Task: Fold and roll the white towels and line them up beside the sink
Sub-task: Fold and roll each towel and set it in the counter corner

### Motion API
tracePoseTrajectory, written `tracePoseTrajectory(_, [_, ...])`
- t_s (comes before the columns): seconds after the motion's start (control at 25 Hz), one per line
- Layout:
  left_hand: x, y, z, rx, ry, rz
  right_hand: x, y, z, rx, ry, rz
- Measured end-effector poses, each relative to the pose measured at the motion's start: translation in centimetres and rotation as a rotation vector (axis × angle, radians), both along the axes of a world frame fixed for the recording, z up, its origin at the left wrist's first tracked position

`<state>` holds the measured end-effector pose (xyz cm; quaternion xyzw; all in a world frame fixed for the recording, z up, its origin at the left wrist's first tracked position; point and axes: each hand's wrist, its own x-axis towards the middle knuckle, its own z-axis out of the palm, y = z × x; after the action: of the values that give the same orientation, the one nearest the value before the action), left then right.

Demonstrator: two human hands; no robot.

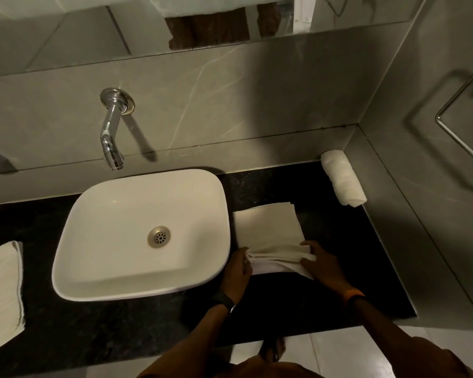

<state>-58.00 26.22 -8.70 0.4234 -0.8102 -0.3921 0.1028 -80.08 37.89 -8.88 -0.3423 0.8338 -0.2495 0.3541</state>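
Note:
A folded white towel [268, 227] lies flat on the black counter [352, 268] just right of the white sink [99, 266]. Its near edge is bunched into the start of a roll. My left hand [236, 271] grips that edge at its left end and my right hand [322, 264] grips it at the right end. One rolled white towel [342, 181] rests at the back right, against the side wall. A stack of folded white towels [2, 290] sits on the counter left of the sink.
A chrome tap [111, 132] juts from the tiled back wall above the sink. A metal towel rail [459, 132] hangs on the right wall. The counter's front edge runs below my wrists, with pale floor tiles [339, 353] beyond it.

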Motion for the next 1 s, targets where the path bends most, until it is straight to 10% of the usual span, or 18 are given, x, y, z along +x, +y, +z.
tracePoseTrajectory(0.24, [-1.4,1.2,-2.0,-0.366,-0.147,0.056,0.7,0.9,-1.2,-0.287,0.268,-0.075])
tracePoseTrajectory(0.44, [-1.6,1.0,-3.0,-0.467,-0.213,-0.097,3.9,2.9,-2.1,-0.363,0.748,0.67])
tracePoseTrajectory(1.0, [0.3,-0.1,-2.3,-0.373,-0.106,-0.25,-1.4,-0.4,-1.2,-0.205,0.271,0.442])
